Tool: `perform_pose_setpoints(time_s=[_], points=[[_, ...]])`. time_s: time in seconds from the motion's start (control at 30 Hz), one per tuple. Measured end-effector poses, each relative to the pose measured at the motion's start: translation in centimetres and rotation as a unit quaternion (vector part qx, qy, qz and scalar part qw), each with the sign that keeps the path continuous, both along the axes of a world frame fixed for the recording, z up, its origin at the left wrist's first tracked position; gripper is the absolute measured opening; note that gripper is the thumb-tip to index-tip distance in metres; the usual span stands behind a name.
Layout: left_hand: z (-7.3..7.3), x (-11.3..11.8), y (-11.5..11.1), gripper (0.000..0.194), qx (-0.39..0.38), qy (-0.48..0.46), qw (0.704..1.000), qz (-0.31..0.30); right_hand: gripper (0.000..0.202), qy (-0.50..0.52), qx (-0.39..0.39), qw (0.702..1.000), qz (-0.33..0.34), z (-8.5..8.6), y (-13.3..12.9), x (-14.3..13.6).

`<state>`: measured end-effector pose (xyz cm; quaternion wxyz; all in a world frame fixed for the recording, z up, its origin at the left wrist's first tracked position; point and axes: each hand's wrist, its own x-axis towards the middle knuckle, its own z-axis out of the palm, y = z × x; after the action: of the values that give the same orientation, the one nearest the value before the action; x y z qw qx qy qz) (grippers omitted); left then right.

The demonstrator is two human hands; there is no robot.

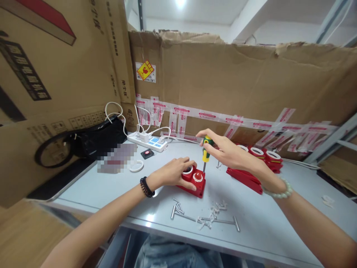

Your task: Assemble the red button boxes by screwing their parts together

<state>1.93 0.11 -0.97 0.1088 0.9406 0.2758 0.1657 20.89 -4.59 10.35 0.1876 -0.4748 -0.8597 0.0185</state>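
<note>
A red housing (198,190) with white rings sits on the pale table in front of me. My left hand (175,173) is closed over its left part, thumb along the near side, fingers at the back. In my right hand (223,149) is a screwdriver (206,152) with a green and yellow handle. It stands upright, its shaft tip at the far right corner of the housing. Whether a screw is under the tip I cannot tell. Nearer to me lie T-shaped metal rods (236,223), several screws (179,206) and small whitish bits (216,211).
More red housings (245,178) with white rings stand at the right, partly behind my right arm. At the left are a white ring (136,166), a small black square piece (147,153), a power strip (156,144) with cables and a black bag (95,143). Cardboard (212,82) walls the back.
</note>
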Motion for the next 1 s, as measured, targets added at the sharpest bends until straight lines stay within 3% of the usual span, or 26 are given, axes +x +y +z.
perform_pose_setpoints(time_s=[0.07, 0.17, 0.23, 0.4, 0.47, 0.6, 0.67, 0.8, 0.87, 0.97, 1.0], points=[[0.0, 0.0, 0.0, 0.06, 0.002, -0.001, 1.0, 0.002, 0.026, 0.01, 0.04, 0.999, -0.024, -0.5, 0.3, 0.0], [0.1, 0.0, -0.1, 0.06, 0.003, -0.001, 1.0, 0.005, 0.038, -0.049, 0.144, 0.974, -0.166, -1.1, 0.6, -0.3], [0.1, -0.1, -0.1, 0.06, 0.003, 0.0, 1.0, 0.006, 0.042, -0.065, 0.157, 0.964, -0.206, -1.3, 0.5, -0.4], [0.1, -0.1, -0.1, 0.06, 0.002, 0.003, 1.0, 0.006, 0.034, 0.063, 0.072, 0.995, -0.028, -1.4, -0.1, 0.0], [0.1, -0.1, -0.1, 0.06, 0.003, 0.003, 1.0, 0.007, 0.035, 0.064, 0.106, 0.99, -0.061, -1.5, -0.1, 0.1], [0.0, 0.0, -0.1, 0.06, 0.0, 0.002, 1.0, 0.007, 0.045, -0.037, 0.203, 0.955, -0.211, -1.7, -0.2, -0.1], [0.0, 0.0, -0.1, 0.061, -0.001, 0.003, 1.0, 0.007, 0.041, -0.031, 0.185, 0.964, -0.186, -1.5, -0.4, 0.0], [0.1, 0.0, -0.1, 0.063, 0.0, 0.002, 1.0, 0.006, 0.038, 0.045, 0.095, 0.993, -0.054, -1.2, -0.6, 0.3], [0.2, 0.0, -0.1, 0.062, -0.002, -0.001, 1.0, 0.005, 0.04, 0.016, 0.124, 0.987, -0.104, -1.2, -0.4, 0.3], [0.2, 0.0, -0.2, 0.062, -0.005, -0.005, 1.0, 0.006, 0.05, -0.075, 0.191, 0.951, -0.232, -1.3, -0.4, 0.3], [0.2, 0.0, -0.2, 0.062, -0.005, -0.005, 1.0, 0.006, 0.049, -0.088, 0.182, 0.95, -0.237, -1.2, -0.5, 0.4]])
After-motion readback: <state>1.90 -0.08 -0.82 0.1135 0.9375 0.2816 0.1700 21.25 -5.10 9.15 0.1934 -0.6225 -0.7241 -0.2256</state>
